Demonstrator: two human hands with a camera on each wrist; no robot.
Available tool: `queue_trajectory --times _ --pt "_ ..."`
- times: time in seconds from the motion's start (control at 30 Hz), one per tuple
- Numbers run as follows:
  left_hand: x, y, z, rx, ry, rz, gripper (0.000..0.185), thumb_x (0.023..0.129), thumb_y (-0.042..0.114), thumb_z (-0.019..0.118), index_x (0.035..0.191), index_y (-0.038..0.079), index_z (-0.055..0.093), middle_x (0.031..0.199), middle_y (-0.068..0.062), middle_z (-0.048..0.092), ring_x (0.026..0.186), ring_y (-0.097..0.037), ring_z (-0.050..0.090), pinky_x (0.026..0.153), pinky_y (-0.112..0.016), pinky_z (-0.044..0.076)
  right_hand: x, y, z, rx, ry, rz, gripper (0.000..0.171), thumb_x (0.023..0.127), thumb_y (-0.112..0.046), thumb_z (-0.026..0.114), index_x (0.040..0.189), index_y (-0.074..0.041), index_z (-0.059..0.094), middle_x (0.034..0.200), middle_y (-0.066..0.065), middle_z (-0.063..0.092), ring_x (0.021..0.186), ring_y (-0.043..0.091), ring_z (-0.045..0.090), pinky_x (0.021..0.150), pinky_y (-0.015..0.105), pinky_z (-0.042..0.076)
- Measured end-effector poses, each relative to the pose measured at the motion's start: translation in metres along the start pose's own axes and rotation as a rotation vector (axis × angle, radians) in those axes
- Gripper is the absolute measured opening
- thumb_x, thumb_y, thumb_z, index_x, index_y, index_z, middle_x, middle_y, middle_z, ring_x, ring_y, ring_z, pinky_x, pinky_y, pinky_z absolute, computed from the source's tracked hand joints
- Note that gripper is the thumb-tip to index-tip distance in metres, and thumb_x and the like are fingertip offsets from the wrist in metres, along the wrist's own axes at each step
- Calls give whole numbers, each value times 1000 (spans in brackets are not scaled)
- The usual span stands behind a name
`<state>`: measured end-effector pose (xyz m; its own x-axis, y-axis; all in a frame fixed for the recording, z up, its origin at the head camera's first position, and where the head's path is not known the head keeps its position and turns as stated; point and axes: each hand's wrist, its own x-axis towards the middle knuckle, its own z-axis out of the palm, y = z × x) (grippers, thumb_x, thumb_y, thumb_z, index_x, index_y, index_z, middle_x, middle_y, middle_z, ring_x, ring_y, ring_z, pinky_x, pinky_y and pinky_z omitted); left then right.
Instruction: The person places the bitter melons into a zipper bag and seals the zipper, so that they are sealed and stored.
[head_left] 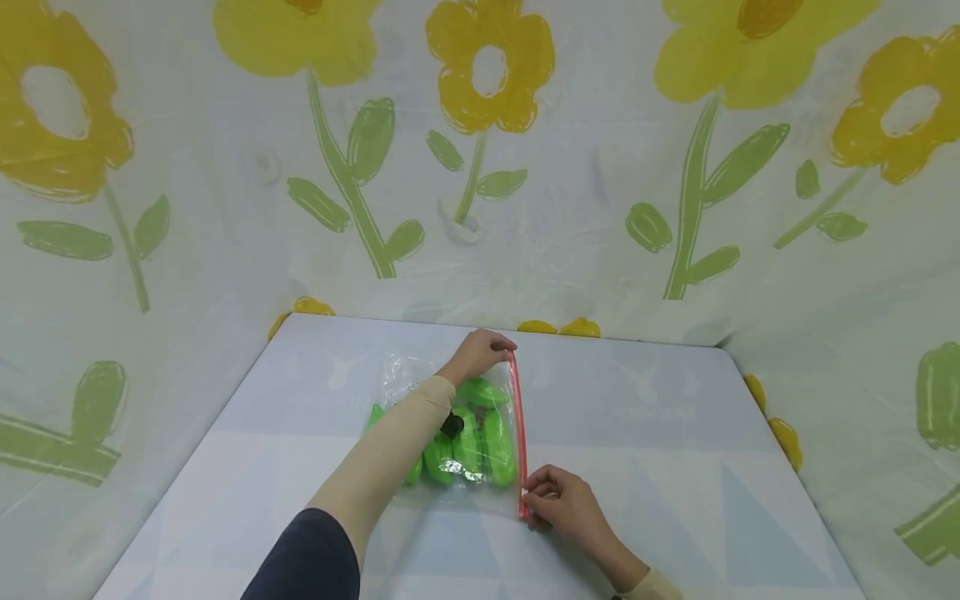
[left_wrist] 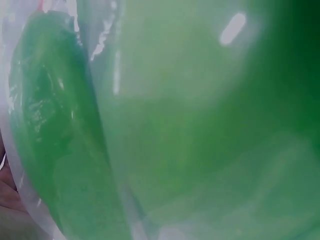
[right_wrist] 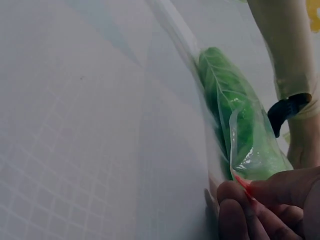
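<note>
On the pale grey tabletop [head_left: 675, 467], a clear plastic zip bag [head_left: 457, 417] of green leaf-shaped pieces [head_left: 480, 437] is laid flat. Its red zip strip [head_left: 517, 433] is pinched at the far end by the left hand [head_left: 480, 354] and at the near end by the right hand [head_left: 558, 500].

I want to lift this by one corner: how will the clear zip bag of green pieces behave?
The zip bag is thin crinkled film, so probably floppy. Its green pieces lie loose and would likely slide downward. The red zip strip looks stiffest.
</note>
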<state>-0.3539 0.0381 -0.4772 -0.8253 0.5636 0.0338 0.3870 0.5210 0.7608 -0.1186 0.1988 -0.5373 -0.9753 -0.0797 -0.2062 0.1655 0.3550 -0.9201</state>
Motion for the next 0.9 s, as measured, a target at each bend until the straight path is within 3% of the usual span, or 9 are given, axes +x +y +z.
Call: queue_trajectory --times 0.47,0.7,0.9 --pt "-3 0 3 7 -58 -30 33 92 17 58 124 8 60 117 -6 62 110 -20 55 91 -34 46 0 2 -4 -115 -28 -43 17 84 -20 66 93 -9 57 74 1 66 54 18 63 46 31 51" --pt "-18 -6 0 111 8 6 35 92 14 57 126 8 57 126 -7 57 117 -24 51 97 -37 42 7 -3 -14 -199 67 -45 15 86 -22 65 94 -13 57 76 -1 65 55 15 62 45 29 48" --pt "-37 -4 -5 126 70 40 33 92 22 57 123 10 59 127 -3 55 120 -23 48 100 -37 39 15 -4 -30 -303 205 -78 15 86 -19 66 100 -16 61 85 -4 63 72 8 60 61 23 50"
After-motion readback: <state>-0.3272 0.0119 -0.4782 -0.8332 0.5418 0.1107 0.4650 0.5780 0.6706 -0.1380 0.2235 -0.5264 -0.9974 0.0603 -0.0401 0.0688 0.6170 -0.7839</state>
